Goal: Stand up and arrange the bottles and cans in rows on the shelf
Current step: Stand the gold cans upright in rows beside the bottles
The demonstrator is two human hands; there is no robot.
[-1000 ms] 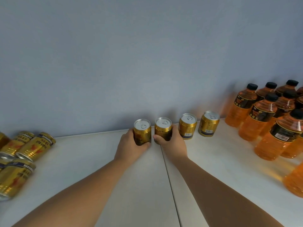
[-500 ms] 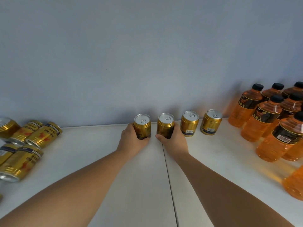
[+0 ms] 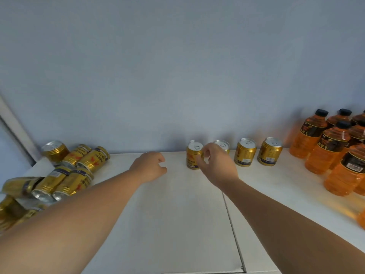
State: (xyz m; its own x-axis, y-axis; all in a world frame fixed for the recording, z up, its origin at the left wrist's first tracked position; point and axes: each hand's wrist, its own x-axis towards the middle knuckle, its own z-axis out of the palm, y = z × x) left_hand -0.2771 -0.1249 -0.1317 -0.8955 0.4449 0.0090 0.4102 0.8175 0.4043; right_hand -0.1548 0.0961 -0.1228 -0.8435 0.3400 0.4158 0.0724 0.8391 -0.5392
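The left grip [image 3: 150,167] hangs just above the white shelf [image 3: 177,214], released, its fingers loosely bent and grasping nothing. It sits between the heap of cans on the left and the row of standing cans, apart from both.

The right grip [image 3: 217,165] is also released, with fingers and thumb loosely curled and a gap of light showing between them. Its fingertips lie at the right side of the first standing can [image 3: 193,155]; whether they touch it cannot be told. This grip covers most of the second can [image 3: 223,144], of which only the silver top shows.

Four gold cans stand upright in a row along the far edge of the shelf, against the blue wall [image 3: 177,76]. The third can [image 3: 245,152] and the fourth can [image 3: 270,151] stand to the right with small gaps between them.

On the left, a heap of gold cans [image 3: 92,158] lies on its sides, some stacked on others, with one upright can [image 3: 54,150] at the far left corner.

On the right, orange bottles [image 3: 308,135] with black caps stand upright in rows, close together.

A thin seam [image 3: 233,224] runs from near to far across the shelf under the right forearm.
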